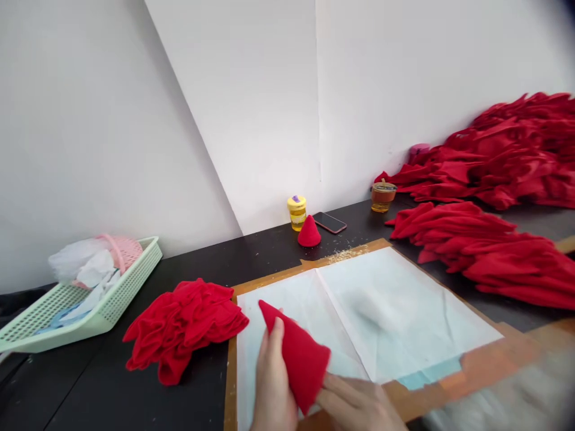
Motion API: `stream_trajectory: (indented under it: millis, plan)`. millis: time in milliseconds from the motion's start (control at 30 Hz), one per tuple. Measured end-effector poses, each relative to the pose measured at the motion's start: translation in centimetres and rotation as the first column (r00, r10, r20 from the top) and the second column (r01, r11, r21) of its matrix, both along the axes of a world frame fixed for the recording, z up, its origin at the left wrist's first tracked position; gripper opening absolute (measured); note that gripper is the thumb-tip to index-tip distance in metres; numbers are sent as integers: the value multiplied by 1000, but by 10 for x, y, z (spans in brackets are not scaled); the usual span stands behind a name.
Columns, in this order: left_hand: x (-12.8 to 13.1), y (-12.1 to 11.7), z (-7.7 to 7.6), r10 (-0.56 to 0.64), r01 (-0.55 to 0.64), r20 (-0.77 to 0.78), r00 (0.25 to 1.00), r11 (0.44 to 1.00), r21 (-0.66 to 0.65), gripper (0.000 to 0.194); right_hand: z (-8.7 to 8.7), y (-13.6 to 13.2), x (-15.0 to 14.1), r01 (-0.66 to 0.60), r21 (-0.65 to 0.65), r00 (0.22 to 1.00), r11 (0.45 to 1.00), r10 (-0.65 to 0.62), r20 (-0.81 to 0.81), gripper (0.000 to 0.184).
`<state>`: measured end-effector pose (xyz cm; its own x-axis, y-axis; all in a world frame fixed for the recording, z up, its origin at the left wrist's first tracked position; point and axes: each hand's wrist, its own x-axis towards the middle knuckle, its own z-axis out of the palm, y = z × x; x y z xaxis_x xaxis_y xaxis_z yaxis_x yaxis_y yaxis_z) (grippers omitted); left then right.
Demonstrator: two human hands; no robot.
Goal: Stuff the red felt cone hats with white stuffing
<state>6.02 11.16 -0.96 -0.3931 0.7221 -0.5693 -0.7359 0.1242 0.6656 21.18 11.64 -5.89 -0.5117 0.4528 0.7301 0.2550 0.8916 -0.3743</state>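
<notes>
My left hand [272, 374] is closed around a red fabric cone [303, 356], its tip pointing up and left. At the cone's wide lower end is my right hand [359, 401], somewhat blurred, with its fingers together against the rim. The fingertips are hidden there, so I cannot see whether anything else is in them. Below and beyond both hands lies a white paper sheet [278, 317] with a blurred white fluffy wad [380, 305] on its right half. A pile of red fabric pieces [184, 323] sits left of the sheet.
Behind the sheet stand a red cone [309, 232], a yellow-lidded jar [297, 214], a phone [330, 222] and a glass cup [383, 196]. Red fabric heaps [485, 248] cover the right side. A pale green basket [130, 284] holds cloths at left. Whitish plastic [507, 395] lies lower right.
</notes>
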Motion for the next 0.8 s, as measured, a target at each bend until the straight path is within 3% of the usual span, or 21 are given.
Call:
stream_trajectory:
  millis: [67, 133, 200, 267, 333, 400, 467, 533, 600, 633, 700, 800]
  plan:
    - [-19, 14, 14, 64, -64, -15, 998, 998, -2, 31, 15, 20, 35, 82, 19, 995, 996, -83, 48, 40]
    - [-34, 25, 22, 76, -76, -12, 997, 997, 13, 29, 27, 50, 74, 318, -27, 948, 948, -318, 14, 34]
    - [-42, 32, 23, 55, -56, 21, 998, 998, 13, 32, 31, 81, 106, 439, -54, 890, 897, -425, 167, 41]
    - [-44, 33, 21, 28, -29, 63, 998, 999, 26, 34, 26, 107, 124, 408, -159, 870, 899, -330, 368, 60]
    - [-41, 32, 18, -3, -3, 100, 995, 999, 55, 36, 16, 123, 128, 319, -300, 864, 899, -146, 481, 57]
    - [-37, 31, 16, -16, 7, 135, 991, 998, 67, 38, 6, 127, 121, 289, -391, 891, 874, -96, 445, 47]
    - [-34, 32, 14, -18, 7, 183, 983, 998, 60, 38, 3, 119, 105, 328, -417, 921, 848, -188, 342, 42]
    - [-31, 35, 13, -30, 17, 231, 972, 998, 55, 39, 9, 102, 84, 354, -467, 935, 810, -292, 202, 35]
    - [-28, 38, 11, -49, 33, 262, 964, 997, 66, 39, 20, 79, 57, 300, -557, 941, 775, -336, 39, 30]
    - [-26, 39, 11, -63, 45, 269, 961, 996, 72, 38, 25, 67, 42, 237, -582, 952, 778, -304, -19, 27]
    - [-21, 40, 11, -71, 52, 268, 961, 996, 77, 38, 32, 47, 15, 128, -528, 977, 839, -199, -80, 19]
    - [-13, 37, 12, -27, 9, 220, 975, 996, 86, 40, 28, 33, -13, 155, -425, 984, 892, -178, -13, 23]
